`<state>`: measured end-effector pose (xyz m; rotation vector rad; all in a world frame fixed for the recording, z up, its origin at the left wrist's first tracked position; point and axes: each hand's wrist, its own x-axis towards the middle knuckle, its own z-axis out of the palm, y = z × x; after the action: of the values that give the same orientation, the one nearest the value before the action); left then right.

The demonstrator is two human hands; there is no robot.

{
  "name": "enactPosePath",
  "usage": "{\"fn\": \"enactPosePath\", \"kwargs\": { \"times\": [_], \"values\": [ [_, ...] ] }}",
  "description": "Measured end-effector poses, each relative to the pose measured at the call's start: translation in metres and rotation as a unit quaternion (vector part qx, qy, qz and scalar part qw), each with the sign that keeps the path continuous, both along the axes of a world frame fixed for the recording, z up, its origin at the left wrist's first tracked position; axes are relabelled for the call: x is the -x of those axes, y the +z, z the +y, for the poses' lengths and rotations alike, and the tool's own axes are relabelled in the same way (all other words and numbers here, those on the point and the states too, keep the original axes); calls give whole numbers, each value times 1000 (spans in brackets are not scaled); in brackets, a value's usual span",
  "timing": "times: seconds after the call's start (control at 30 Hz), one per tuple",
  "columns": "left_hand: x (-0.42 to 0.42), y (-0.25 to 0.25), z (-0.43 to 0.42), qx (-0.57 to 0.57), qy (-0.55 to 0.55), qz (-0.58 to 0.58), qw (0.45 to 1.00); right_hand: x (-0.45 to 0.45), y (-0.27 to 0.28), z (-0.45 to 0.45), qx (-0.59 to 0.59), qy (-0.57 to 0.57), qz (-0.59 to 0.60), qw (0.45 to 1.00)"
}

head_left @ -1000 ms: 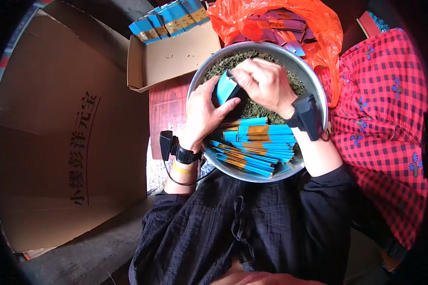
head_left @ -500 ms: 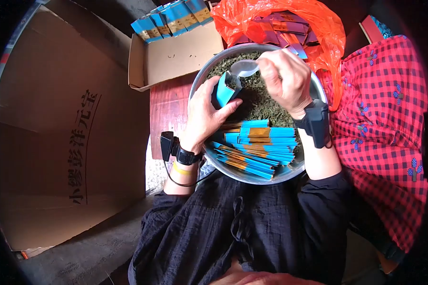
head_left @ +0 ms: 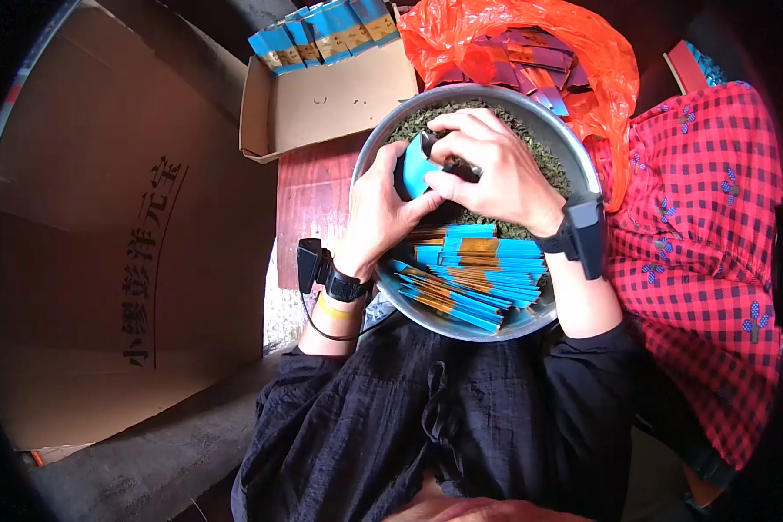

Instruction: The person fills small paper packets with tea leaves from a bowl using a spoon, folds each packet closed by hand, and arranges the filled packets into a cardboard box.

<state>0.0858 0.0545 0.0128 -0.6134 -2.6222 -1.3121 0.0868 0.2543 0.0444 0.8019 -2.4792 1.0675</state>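
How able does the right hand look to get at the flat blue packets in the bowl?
Probably yes: the right hand is close by and nothing seems to cover the flat blue packets, though its fingers are at the blue packet that the left hand holds.

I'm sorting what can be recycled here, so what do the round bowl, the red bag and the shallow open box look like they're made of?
Bowl: metal, probably steel or aluminium, dull silver, with a greyish sheen along the rim.
Red bag: thin, glossy plastic film, creased and slightly see-through.
Shallow box: likely cardboard, matte brown with folded walls.
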Motion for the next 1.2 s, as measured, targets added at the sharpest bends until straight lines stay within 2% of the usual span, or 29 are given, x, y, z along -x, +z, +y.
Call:
{"fn": "enactPosePath", "kwargs": {
  "times": [0.1, 0.13, 0.27, 0.37, 0.63, 0.7, 0.83, 0.9, 0.97, 1.1, 1.2],
  "values": [
    [2, 1, -2, 4, -29, -58, 998, 0, -6, 1, -42, -22, 35, 998],
    [2, 1, -2, 4, -31, -58, 998, -1, -3, 3, -22, -16, 2, 1000],
    [3, -6, -2, -103, -53, -57, 992, 2, -2, 9, -24, -26, 34, 999],
    [4, -10, -4, -135, -51, -56, 988, -1, -3, 5, -38, -15, 55, 998],
    [1, -10, -5, -115, -11, 23, 993, 0, -5, 11, -22, -3, 2, 1000],
    [0, -8, -5, -125, 5, 25, 992, -2, -5, 11, -79, -22, 38, 996],
    [1, -8, -4, -135, 2, 40, 990, -3, -5, 5, -82, 0, 49, 995],
    [3, -13, -6, -160, 25, 45, 986, -4, -2, 3, -79, -59, 83, 992],
    [3, -17, -7, -227, 31, 4, 973, -3, 0, 2, -87, -79, 115, 986],
    [3, -20, -8, -279, 30, 11, 960, -3, -2, -2, -74, -71, 139, 985],
    [-1, -21, -8, -285, 16, 9, 958, -5, -13, -7, 36, -45, 60, 997]
  ]
}}
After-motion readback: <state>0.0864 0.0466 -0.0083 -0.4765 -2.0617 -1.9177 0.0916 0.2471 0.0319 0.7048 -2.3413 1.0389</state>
